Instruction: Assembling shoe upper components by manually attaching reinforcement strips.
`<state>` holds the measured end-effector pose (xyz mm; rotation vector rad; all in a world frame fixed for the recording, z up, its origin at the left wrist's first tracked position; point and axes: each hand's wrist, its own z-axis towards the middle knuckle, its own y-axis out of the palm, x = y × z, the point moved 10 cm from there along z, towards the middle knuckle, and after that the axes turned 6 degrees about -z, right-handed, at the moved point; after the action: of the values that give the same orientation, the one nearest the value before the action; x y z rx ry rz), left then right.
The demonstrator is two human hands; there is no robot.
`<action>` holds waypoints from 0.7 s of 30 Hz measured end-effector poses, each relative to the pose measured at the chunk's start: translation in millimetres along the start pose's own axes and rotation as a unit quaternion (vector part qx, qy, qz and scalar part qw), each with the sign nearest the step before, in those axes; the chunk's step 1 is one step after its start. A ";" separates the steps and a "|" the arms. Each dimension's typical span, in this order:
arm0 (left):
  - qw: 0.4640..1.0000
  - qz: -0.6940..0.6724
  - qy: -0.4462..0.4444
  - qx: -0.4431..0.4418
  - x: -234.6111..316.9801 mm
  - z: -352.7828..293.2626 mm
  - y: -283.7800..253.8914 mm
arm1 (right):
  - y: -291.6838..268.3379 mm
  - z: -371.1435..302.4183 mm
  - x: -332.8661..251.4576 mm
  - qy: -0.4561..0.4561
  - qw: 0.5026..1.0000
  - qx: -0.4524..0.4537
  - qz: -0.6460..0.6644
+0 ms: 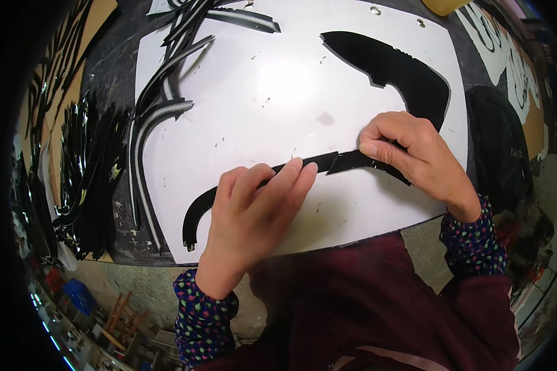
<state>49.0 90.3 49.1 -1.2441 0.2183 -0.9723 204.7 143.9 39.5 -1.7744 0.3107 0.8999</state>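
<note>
Under the fingertips of my left hand (254,210), a curved black strip (198,213) is held down on the white board (241,123). The fingers are bent and close together, covering the strip's middle. My right hand (418,151) pinches a second black strip (349,161) between thumb and forefinger. The slanted ends of the two strips meet or slightly overlap between my hands; I cannot tell which. Behind the right hand lies a larger black curved piece (408,71), pointed at its far left end and notched along its inner edge.
Black strips with pale stripes (145,139) lie along the board's left side. Further left is a pile of glossy black strips (93,179). Metal eyelets (375,10) sit near the board's far edge. A dark cloth-like thing (498,142) and paper patterns (486,43) are at the right.
</note>
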 end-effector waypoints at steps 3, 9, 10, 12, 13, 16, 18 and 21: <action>1.000 0.002 0.000 0.009 -0.1 -0.8 -0.3 | 0.9 1.0 1.0 0.003 1.000 -0.005 0.006; 1.000 0.016 0.002 0.025 1.5 2.0 -1.6 | -0.5 0.2 1.3 0.005 1.000 -0.010 0.016; 1.000 0.015 0.000 0.022 1.4 2.8 -1.2 | 0.7 0.0 1.8 0.012 1.000 -0.019 0.008; 1.000 0.015 -0.002 0.019 1.5 1.3 -1.0 | 3.0 0.7 2.3 0.019 0.999 -0.027 0.000; 1.000 0.008 -0.007 0.020 0.1 -0.1 -0.5 | 4.5 1.0 3.0 0.025 0.999 -0.033 -0.005; 1.000 -0.002 -0.013 0.017 0.5 1.2 -1.7 | 3.5 0.7 3.7 0.028 0.999 -0.032 -0.018; 1.000 -0.004 -0.016 0.012 0.8 2.4 -2.2 | 2.4 0.8 4.2 0.025 0.999 -0.026 -0.022; 1.000 0.000 -0.011 0.008 2.8 3.6 -3.3 | 1.4 1.1 4.7 0.027 0.999 -0.027 -0.019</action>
<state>51.3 90.8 54.2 -1.2397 0.1920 -0.9586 206.7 145.3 35.1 -1.8508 0.2882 0.8424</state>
